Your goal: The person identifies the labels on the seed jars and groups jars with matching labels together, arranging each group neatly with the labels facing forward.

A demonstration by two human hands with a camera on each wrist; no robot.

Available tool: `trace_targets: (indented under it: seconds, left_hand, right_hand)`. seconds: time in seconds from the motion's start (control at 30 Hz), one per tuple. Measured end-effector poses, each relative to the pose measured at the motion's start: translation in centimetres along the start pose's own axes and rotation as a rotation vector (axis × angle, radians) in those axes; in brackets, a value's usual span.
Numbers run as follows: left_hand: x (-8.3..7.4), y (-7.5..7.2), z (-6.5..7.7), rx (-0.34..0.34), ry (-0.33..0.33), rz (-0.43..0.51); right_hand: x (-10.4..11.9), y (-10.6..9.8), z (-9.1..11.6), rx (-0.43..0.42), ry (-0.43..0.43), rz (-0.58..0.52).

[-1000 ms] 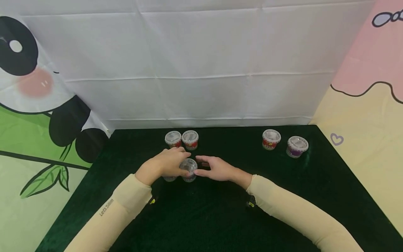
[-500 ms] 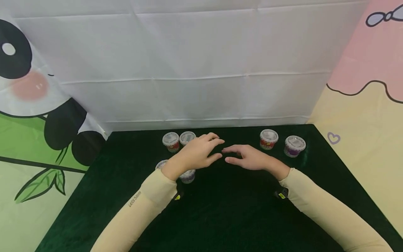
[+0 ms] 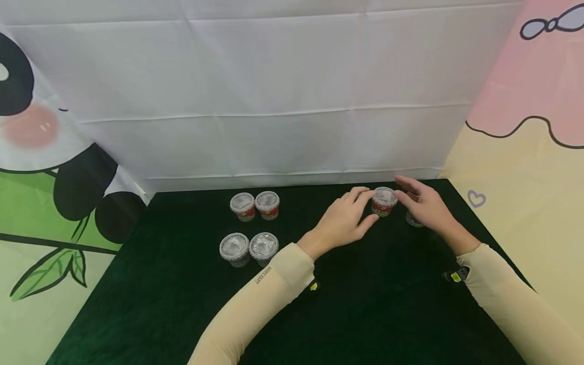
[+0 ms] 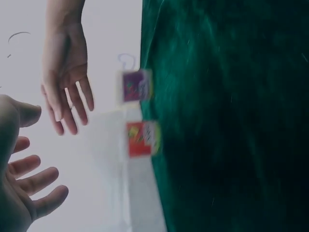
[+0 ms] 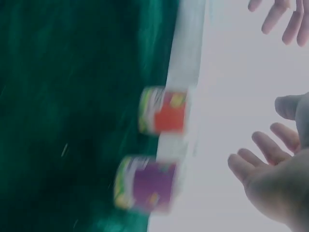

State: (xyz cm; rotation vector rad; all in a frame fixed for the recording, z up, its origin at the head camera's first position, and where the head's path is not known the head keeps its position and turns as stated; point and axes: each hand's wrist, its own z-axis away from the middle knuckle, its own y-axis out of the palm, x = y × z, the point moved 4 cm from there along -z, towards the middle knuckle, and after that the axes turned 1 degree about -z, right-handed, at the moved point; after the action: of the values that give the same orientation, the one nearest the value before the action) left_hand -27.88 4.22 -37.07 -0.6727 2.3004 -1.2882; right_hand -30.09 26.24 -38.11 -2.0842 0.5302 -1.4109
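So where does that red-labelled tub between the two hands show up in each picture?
Head: the red-labelled tub is right of centre, between the left hand and right hand.
Left wrist: red-labelled tub slightly left of and below centre, blurred.
Right wrist: red-labelled tub about the centre, blurred.
Shared landmark: the green cloth, right side in left wrist, left side in right wrist.

Cream sleeves (image 3: 260, 304), dark lettering (image 3: 263, 275); black wrist cameras (image 3: 462, 274).

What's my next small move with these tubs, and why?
Probably lower your left hand and right hand around the red-labelled tub: in the head view they flank it, while the wrist views show both open, above it and not yet touching.
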Motion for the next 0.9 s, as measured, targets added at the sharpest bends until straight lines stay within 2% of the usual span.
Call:
trace_targets:
  seconds: [0.1, 0.2, 0.37, 0.47, 0.53, 0.7, 0.8, 0.9]
  left_hand:
    - [-0.9, 2.0, -1.2, 0.029, 0.000, 0.075]
    - [-1.7, 4.2, -2.3, 0.104, -0.041, 0.216]
    - [-2.8, 7.7, -3.6, 0.287, -0.174, 0.429]
    - [-3.4, 9.4, -4.0, 0.350, -0.245, 0.509]
    - [-3.6, 10.3, -4.3, 0.362, -0.289, 0.560]
    - [-4.2, 11.8, -5.0, 0.318, -0.373, 0.668]
    - [-4.3, 12.4, -5.3, 0.294, -0.403, 0.707]
    - [-4.2, 13.0, -5.5, 0.297, -0.411, 0.706]
  right_hand:
    - [-1.8, -1.6, 0.7, -0.065, 0.070, -0.007]
    - [-3.6, -2.7, 1.5, -0.106, 0.138, -0.045]
    - [-6.1, -3.2, 2.6, -0.122, 0.226, -0.096]
    - [-7.2, -2.7, 2.8, -0.116, 0.266, -0.115]
    - [-7.7, -2.3, 2.8, -0.114, 0.288, -0.130]
    - [-8.7, -1.6, 2.5, -0.114, 0.343, -0.171]
    - [-9.3, -1.5, 2.4, -0.100, 0.386, -0.198]
    - [-9.8, -1.3, 2.4, -0.072, 0.413, -0.225]
